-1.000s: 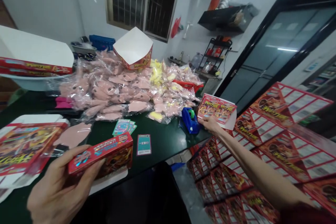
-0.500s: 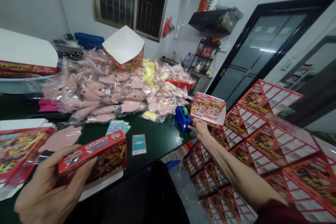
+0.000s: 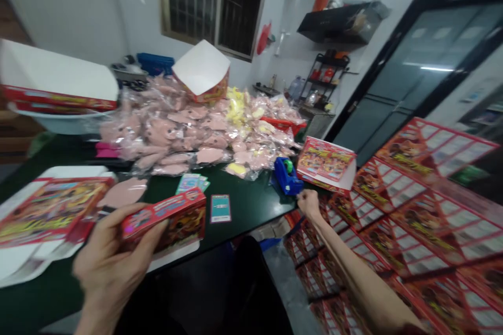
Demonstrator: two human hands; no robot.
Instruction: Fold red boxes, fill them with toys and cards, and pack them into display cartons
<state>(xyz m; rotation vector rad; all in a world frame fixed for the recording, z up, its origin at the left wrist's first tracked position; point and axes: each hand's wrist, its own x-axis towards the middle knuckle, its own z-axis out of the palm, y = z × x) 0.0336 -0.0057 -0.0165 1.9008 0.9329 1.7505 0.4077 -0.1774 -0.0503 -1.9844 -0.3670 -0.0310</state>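
Two hands work at the dark green table (image 3: 251, 209): the left hand (image 3: 108, 261) clamps a red printed box (image 3: 163, 222) over the table's edge — the right hand (image 3: 309, 204), fingers curled together on nothing, sits near a blue tape dispenser (image 3: 287, 177).

Dim light, blurred left hand (image 3: 112, 256)

The dark green surface (image 3: 247, 204) carries a large heap of clear plastic bags holding pink plush pieces (image 3: 165, 136), with some yellow ones among them. In front of the heap lie a blue plastic tape dispenser (image 3: 287, 177), a small stack of teal-and-pink printed cards (image 3: 192, 183), and a single teal card with a pink border (image 3: 220, 208), apart from the stack. At the left end lies a flat red-printed white carton blank (image 3: 51, 209).
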